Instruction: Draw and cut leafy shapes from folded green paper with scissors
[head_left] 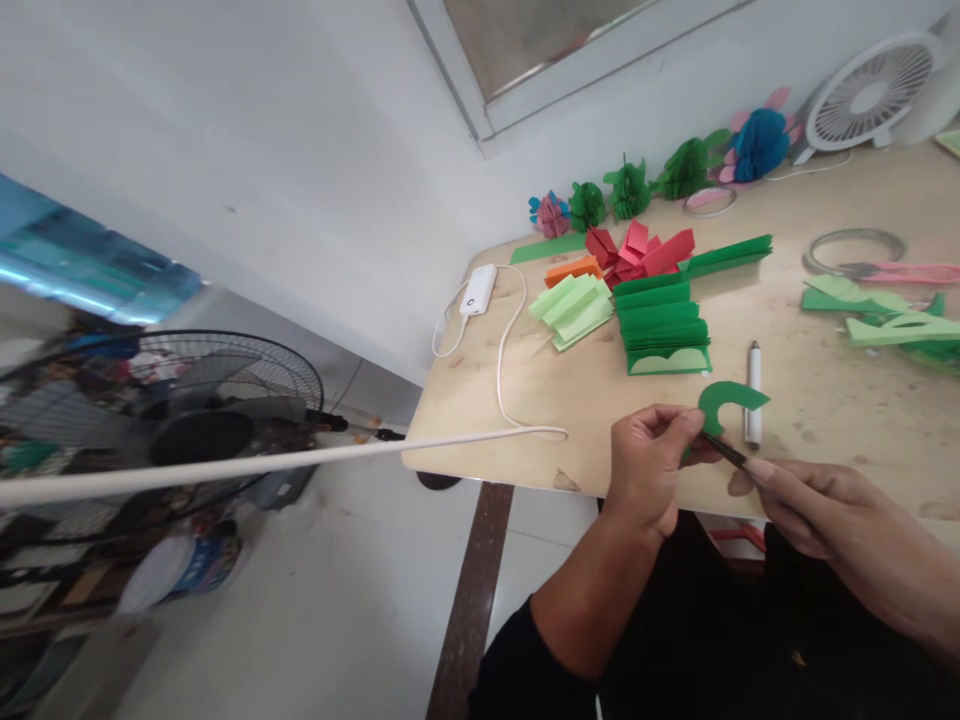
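Pinching curved dark-green paper cutout [724, 400] between thumb and fingers, left hand [651, 462] held it above near edge of pale plywood table [825, 400], steady for cutting. Right hand [806, 500] closed round thin dark blade [726, 452] touching cutout. White marker pen [753, 392] lay just behind.

Left hand [651, 462] pinches a curved dark-green paper cutout [726, 401] at its lower end, just above the near edge of the tabletop [825, 400]. Right hand [814, 505] holds a thin dark tool [726, 452], its tip meeting the cutout where the left grip has it; what kind of tool cannot be told. White marker [753, 392] lies just beyond the cutout. Farther back: a stack of folded green paper [663, 326], light-green folds [574, 310] beside it, red folds [641, 251] behind. Paper flowers [628, 190] line the wall. White power bank [478, 289] with cable at the tabletop's left corner. Floor fan [199, 420] stands far left.
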